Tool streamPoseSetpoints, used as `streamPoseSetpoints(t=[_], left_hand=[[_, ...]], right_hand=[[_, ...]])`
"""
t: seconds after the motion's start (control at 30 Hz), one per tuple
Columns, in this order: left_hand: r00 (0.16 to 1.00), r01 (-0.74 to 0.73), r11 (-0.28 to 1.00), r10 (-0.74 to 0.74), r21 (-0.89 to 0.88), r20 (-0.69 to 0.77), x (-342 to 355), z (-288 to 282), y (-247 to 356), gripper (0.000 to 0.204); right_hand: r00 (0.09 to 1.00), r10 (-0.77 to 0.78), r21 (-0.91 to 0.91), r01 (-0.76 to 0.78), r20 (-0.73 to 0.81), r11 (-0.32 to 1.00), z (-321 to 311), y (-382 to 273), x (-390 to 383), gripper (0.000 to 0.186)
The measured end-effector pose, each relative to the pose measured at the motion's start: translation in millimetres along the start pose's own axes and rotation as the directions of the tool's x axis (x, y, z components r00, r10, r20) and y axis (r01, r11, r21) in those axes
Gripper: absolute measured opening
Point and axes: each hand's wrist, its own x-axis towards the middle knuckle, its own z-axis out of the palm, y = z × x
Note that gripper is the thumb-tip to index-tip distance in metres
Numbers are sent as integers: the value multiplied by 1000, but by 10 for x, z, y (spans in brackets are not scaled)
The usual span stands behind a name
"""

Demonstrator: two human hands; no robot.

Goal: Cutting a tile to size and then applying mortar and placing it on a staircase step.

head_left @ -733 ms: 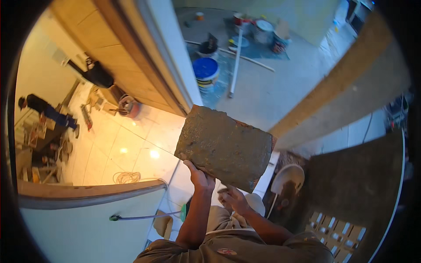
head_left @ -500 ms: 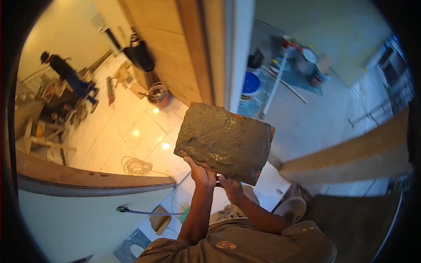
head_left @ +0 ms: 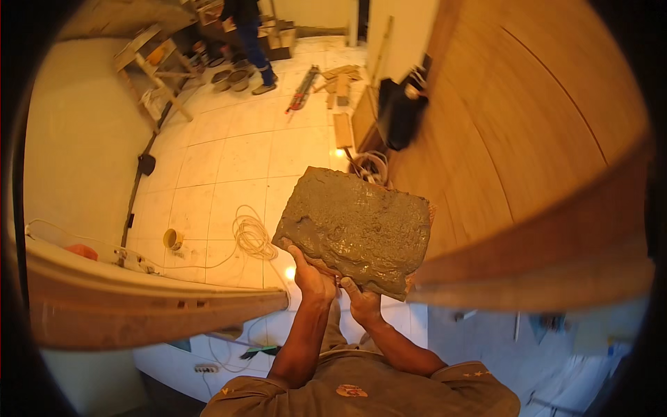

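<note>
A slab (head_left: 353, 233), thickly coated on its upper face with what looks like wet mortar (head_left: 372, 215), is held out in front of the body above a tiled floor (head_left: 240, 160). The near edge is gripped by the left hand (head_left: 314, 281), its thumb laid along the rim toward the left corner. The same edge is held by the right hand (head_left: 365, 306), closed on it nearer the middle, thumb raised to the rim; the fingers of both are largely hidden beneath. The far edge is seen without support, so the load is judged front-heavy: the slab is best kept level, with palms pushed well under and the hands spread wider. Thumbs are best kept off the coating, which could be smeared or shed if tilted. Care is called for around the wooden panel (head_left: 500, 139) at right, against which a corner could be knocked, and the coiled cable (head_left: 251, 240) on the floor at left, where a foot could be caught. A co-worker (head_left: 246, 42) is seen farther off.
</note>
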Motion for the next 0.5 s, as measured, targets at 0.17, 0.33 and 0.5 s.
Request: streamPoseSetpoints(t=[0.17, 0.33, 0.5], left_hand=[[977, -179, 982, 185, -68, 105, 1390, 389, 566, 44], [891, -262, 965, 229, 31, 393, 3126, 1020, 1122, 27], [947, -247, 965, 221, 89, 234, 4366, 1973, 1446, 28]], right_hand=[[975, 209, 229, -220, 70, 948, 577, -299, 1535, 23], [979, 175, 382, -202, 104, 902, 987, -614, 3639, 22], [988, 67, 538, -133, 140, 832, 1291, -616, 5445, 19]])
